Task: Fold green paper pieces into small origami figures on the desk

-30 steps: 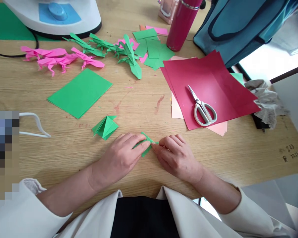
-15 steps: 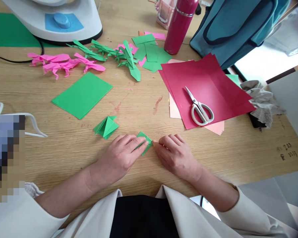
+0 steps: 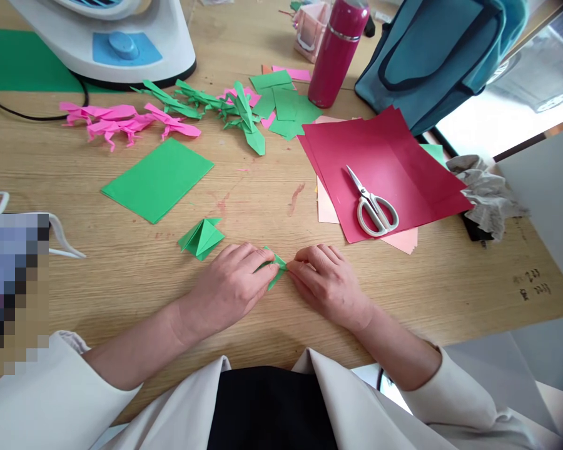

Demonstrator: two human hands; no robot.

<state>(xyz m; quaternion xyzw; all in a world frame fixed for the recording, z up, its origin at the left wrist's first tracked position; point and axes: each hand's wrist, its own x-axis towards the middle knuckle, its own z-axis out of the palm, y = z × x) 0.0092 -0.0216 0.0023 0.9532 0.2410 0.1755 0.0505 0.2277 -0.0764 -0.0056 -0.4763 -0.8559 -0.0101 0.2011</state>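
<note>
Between my hands, low over the table, is a small folded piece of green paper (image 3: 276, 279), partly covered by fingers. My left hand (image 3: 237, 278) is closed on its left side, thumb and fingers pressed together. At its right corner, my right hand (image 3: 326, 281) pinches the paper with thumb and forefinger, the other fingers curled. Just left of my left hand stands another folded green paper piece (image 3: 201, 239) with raised flaps. Farther back lies a flat green paper rectangle (image 3: 159, 180).
White-handled scissors (image 3: 375, 209) lie on red paper sheets (image 3: 403, 150) at right. Behind are pink folded figures (image 3: 117, 122), green folded figures (image 3: 248, 122), a magenta bottle (image 3: 335, 59), a blue bag (image 3: 431, 62) and a white appliance base (image 3: 169, 50). A crumpled cloth (image 3: 485, 194) sits at the right.
My right hand has moved slightly left, closer to my left hand. The green paper between them now looks narrower and more tilted, with less of it showing. The whole view has shifted slightly.
</note>
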